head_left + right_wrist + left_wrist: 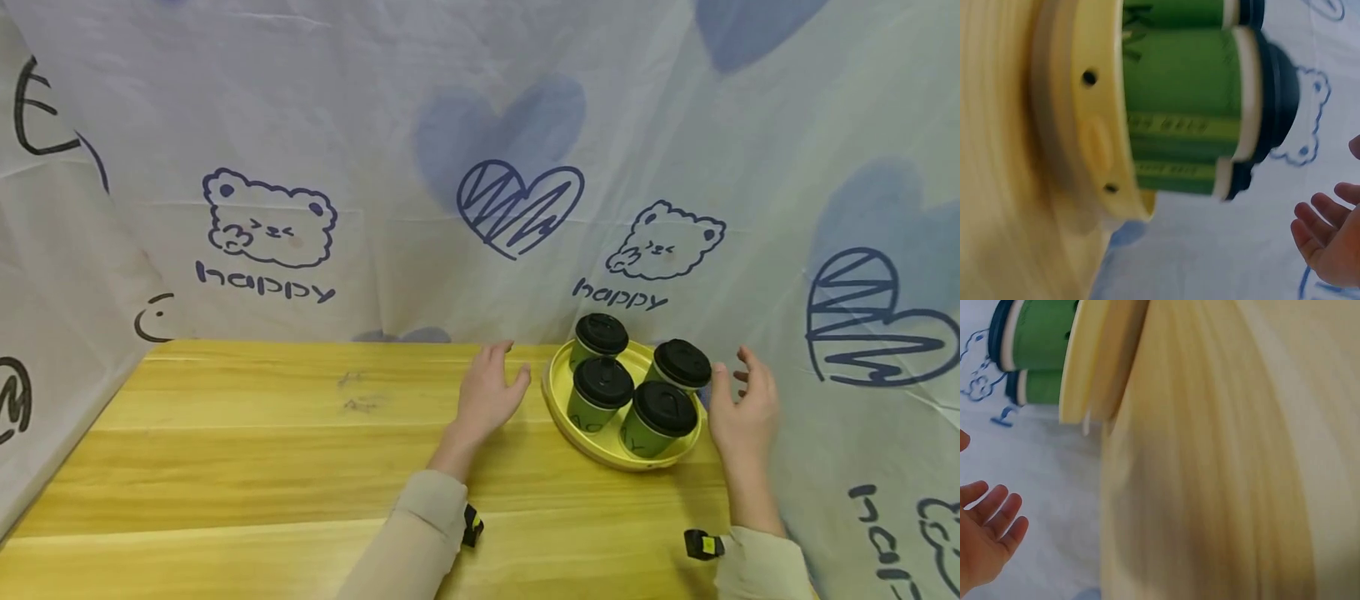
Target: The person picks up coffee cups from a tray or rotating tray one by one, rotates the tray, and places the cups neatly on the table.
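Note:
Several green paper cups (589,414) with black lids (664,408) stand upright on a round yellow tray (588,450) at the right of the table. Left of the tray, my left hand (489,392) is held apart from it, fingers relaxed and thumb spread. On the tray's other side my right hand (746,417) has loosely bent fingers, close beside the back right cup (678,367), with nothing in its grasp. The right wrist view gives a close side look at the tray's wall (1094,112) and a cup (1185,81) with printed lettering.
The yellow wooden table (262,450) extends far to the left, with faint dark marks on its surface. Behind and to the right hangs a pale cloth (390,167) printed with hearts and bear faces. The tray sits near the table's back right corner.

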Demonstrator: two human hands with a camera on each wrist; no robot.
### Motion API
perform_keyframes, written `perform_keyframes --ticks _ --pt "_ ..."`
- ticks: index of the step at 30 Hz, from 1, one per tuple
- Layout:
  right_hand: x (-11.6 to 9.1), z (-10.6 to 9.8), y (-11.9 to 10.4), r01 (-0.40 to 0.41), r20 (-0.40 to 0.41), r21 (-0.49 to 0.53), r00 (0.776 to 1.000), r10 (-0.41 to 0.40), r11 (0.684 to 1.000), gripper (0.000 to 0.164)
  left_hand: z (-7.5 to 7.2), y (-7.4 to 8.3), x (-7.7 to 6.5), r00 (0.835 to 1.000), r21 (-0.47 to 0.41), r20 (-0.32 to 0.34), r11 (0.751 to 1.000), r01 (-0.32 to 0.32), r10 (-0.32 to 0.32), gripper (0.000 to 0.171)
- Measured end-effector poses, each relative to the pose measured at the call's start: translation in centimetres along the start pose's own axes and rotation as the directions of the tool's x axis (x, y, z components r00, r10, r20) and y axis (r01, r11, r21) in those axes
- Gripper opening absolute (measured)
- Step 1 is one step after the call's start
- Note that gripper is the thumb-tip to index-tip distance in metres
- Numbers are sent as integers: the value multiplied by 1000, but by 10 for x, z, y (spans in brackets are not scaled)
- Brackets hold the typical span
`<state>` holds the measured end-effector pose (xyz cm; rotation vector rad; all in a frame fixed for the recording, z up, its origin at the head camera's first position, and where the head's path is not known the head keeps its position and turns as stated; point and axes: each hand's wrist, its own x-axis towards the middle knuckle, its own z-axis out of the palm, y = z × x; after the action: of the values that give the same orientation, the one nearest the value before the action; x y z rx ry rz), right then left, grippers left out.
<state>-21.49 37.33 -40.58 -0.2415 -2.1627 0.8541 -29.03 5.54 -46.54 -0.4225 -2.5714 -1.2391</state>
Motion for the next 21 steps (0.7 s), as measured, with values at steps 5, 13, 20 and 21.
perform_keyframes --ticks 5,13,20,21 --pt "-2 -4 24 -164 73 -48 983 167 985 50 20 4 5 994 5 88 998 57 -57 56" --pt "-11 -1 58 -290 287 -179 899 332 940 55 44 7 7 978 42 178 994 105 -111 54" --pt "-21 9 88 -252 466 -233 819 335 939 54 56 13 6 958 26 252 991 134 -136 54" --pt "-22 9 90 -249 475 -234 814 334 940 53 58 13 6 956 28 258 990 135 -138 54"
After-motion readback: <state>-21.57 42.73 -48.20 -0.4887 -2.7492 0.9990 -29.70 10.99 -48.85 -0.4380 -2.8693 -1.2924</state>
